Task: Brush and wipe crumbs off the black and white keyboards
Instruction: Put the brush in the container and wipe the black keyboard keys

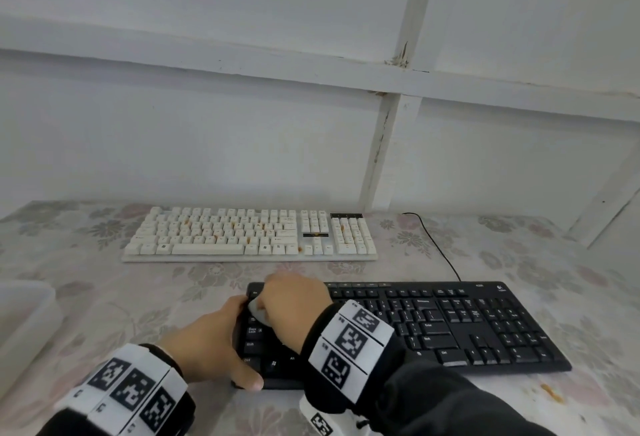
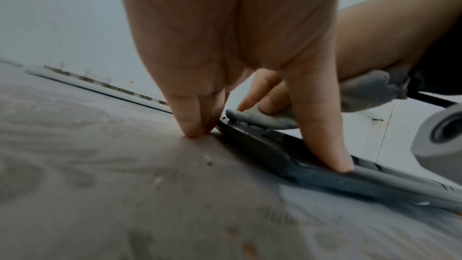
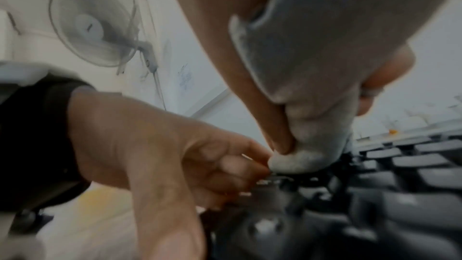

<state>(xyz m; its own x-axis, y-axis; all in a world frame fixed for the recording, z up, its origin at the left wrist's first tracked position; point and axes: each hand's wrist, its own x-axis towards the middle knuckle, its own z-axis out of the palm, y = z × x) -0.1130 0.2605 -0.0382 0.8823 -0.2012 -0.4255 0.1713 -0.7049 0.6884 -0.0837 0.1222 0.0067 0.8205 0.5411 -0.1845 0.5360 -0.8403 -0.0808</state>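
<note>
The black keyboard (image 1: 450,325) lies near me on the right. My left hand (image 1: 228,338) steadies its left end, with straight fingers (image 2: 190,118) on the table against its edge and the thumb (image 2: 325,126) on the front corner. My right hand (image 1: 294,300) grips a grey cloth (image 1: 259,314) and presses its bunched tip (image 3: 295,161) onto the upper-left keys (image 3: 400,185). Further back, the white keyboard (image 1: 249,235) lies with orange crumbs scattered over its keys.
A flowered cloth (image 1: 104,297) covers the table, and a white wall rises just behind it. A translucent white container (image 1: 24,314) stands at the left edge. Orange crumbs (image 1: 550,392) lie on the table near the black keyboard's front right. A black cable (image 1: 436,241) runs back from that keyboard.
</note>
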